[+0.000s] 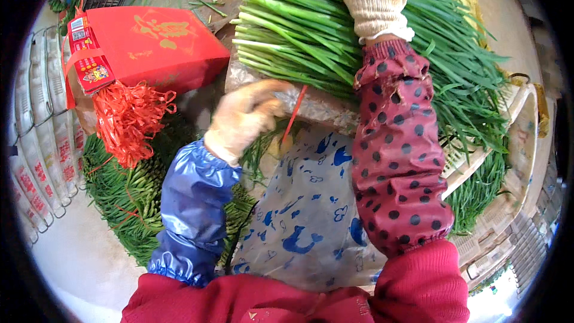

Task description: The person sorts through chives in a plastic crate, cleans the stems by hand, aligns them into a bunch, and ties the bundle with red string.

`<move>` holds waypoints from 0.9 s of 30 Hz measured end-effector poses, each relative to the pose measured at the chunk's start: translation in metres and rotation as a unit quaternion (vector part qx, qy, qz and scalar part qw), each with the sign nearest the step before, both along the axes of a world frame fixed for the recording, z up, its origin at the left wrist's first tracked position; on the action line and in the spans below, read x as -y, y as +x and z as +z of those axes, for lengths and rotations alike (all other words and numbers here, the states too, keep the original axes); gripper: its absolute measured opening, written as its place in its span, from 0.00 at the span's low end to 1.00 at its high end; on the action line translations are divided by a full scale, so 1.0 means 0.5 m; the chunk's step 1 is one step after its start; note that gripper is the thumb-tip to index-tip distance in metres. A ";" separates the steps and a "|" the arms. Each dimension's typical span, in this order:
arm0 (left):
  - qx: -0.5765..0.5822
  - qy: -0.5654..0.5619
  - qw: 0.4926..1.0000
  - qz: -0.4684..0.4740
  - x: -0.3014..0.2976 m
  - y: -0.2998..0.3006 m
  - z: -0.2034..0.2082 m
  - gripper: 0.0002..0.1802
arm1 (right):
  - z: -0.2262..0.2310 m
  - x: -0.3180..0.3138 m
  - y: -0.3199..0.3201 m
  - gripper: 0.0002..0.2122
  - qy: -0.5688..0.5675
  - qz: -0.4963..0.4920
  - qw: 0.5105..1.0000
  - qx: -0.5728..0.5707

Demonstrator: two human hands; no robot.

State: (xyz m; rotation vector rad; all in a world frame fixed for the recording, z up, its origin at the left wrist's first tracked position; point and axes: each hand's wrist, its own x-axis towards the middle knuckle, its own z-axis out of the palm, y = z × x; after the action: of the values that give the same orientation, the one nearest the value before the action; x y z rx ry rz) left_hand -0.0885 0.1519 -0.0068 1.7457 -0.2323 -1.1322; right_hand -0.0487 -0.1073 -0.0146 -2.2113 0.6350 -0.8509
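Note:
A thick layer of garlic chives (293, 30), pale cut ends to the left and leaves to the right, lies on a plastic-wrapped block (323, 109). My right hand (373, 0), in a beige knit glove, rests across the chives; its fingertips run past the top edge of view. In front of the block's left part is my left hand (242, 119), in a light glove. Its fingers are curved, index and thumb apart, with nothing visible between them. Just beyond those fingers a narrow red strap (294, 113) hangs over the block's front edge, apparently untouched.
A red box (161, 45) stands at left, with a bunch of red plastic ties (128, 119) hanging from its near side. Tied chive bundles (125, 197) lie below it. At right are more chives and a pale plastic basket (520, 137). A blue-patterned apron (305, 221) covers my lap.

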 end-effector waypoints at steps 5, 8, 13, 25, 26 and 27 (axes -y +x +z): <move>0.634 0.056 0.738 -0.225 -0.081 0.008 -0.028 0.27 | 0.008 -0.010 0.003 0.10 0.030 -0.009 0.999 -0.040; 0.661 0.058 0.665 -0.343 -0.046 -0.017 -0.038 0.32 | 0.008 -0.007 0.004 0.10 0.027 -0.013 0.999 -0.033; 0.675 0.074 0.625 -0.385 -0.007 -0.024 -0.037 0.25 | 0.021 -0.012 -0.004 0.10 0.004 -0.009 0.999 -0.035; 0.048 -0.107 0.993 -0.007 0.122 0.009 0.058 0.12 | 0.026 -0.006 -0.011 0.09 -0.014 0.009 0.997 -0.081; 0.021 -0.163 0.985 0.053 0.131 0.011 0.046 0.13 | 0.060 -0.017 -0.018 0.09 -0.014 0.028 0.996 -0.081; 0.023 -0.148 0.987 0.053 0.143 0.020 0.061 0.15 | 0.085 -0.024 -0.032 0.09 -0.012 0.044 0.995 -0.084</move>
State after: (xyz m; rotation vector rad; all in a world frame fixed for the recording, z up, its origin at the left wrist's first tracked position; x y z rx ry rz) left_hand -0.0786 0.0806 0.0237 1.5030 -0.3160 -0.9289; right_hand -0.0649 -0.0953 0.0280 -2.3306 0.6047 -0.6363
